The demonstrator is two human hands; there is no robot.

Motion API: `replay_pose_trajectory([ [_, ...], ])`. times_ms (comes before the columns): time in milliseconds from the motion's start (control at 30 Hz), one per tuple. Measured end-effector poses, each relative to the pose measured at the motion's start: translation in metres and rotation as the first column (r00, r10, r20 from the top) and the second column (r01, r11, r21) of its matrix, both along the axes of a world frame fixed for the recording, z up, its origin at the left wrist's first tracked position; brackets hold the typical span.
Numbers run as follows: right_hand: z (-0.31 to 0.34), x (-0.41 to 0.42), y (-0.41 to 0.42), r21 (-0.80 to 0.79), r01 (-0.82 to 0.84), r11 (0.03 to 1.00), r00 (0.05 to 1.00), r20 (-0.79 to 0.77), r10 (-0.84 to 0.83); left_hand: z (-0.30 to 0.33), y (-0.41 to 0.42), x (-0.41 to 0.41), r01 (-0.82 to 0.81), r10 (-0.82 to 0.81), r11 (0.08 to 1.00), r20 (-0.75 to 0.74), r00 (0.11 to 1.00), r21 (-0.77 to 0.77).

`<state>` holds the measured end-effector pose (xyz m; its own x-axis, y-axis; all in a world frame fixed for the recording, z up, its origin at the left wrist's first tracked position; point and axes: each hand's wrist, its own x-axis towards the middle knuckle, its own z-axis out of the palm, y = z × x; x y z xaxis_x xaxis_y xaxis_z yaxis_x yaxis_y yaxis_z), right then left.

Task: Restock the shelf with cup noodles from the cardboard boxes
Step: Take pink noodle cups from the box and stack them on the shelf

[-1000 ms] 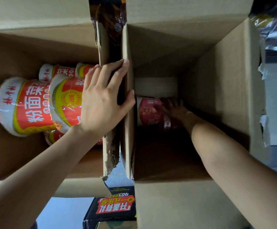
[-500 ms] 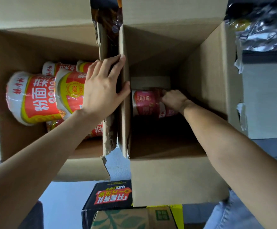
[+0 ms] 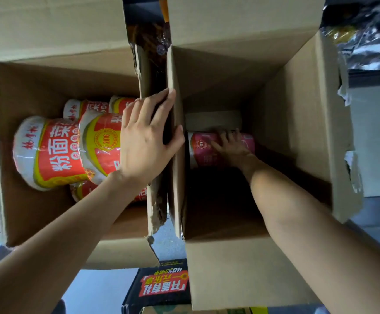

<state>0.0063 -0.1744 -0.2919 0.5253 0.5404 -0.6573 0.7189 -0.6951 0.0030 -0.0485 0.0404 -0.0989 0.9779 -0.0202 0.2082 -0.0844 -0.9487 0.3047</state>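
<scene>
Deep in the right-hand cardboard box (image 3: 297, 123), the right hand (image 3: 231, 147) lies over a pink-red cup of noodles (image 3: 201, 150), fingers spread and bent down over its side with the fingertips at its far edge, so it has the cup in its grasp; how tightly cannot be told in the shadow there. The cup lies on its side on the box floor, its left end against the box's left wall, and a pale strip of cardboard (image 3: 214, 120) sits just beyond the fingertips. To the left of that grip, across the wall, the left hand (image 3: 148, 141) rests flat with straight fingers over the two touching box walls, thumb hooked on the right box's side and fingers reaching up along the torn edge of the left cardboard box (image 3: 37, 87); it carries nothing. Past the left hand, farther left, several red, yellow and white noodle cups (image 3: 50, 152) lie on their sides in a heap inside that box, the biggest one nearest the box's left wall and others partly hidden under the wrist. Nearer the person than both hands, below the gap between the boxes, a black carton with red and yellow lettering (image 3: 162, 284) sits. Far to the right of the grip, outside the box, crinkled silvery wrapping (image 3: 365, 37) shows at the top corner.
</scene>
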Motion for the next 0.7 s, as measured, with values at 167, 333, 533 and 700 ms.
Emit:
replay_pose_trajectory([
  [167,-0.041,0.0,0.036,-0.013,0.01,1.0,1.0,0.012,-0.01,-0.004,-0.002,0.001,-0.002,0.002,1.0,0.005,1.0,-0.005],
  [333,-0.039,0.012,0.052,0.105,0.078,0.991,0.992,0.095,-0.088,-0.005,-0.002,0.002,0.002,-0.002,1.0,0.025,1.0,0.0],
  [533,0.052,0.025,0.045,0.194,0.139,0.971,0.979,0.123,-0.165,-0.004,0.0,0.001,-0.008,0.008,1.0,-0.015,1.0,0.015],
  [700,0.172,0.013,0.011,0.565,0.342,0.751,0.856,0.144,-0.497,0.017,-0.007,-0.004,-0.072,0.063,0.995,-0.12,0.991,-0.07],
])
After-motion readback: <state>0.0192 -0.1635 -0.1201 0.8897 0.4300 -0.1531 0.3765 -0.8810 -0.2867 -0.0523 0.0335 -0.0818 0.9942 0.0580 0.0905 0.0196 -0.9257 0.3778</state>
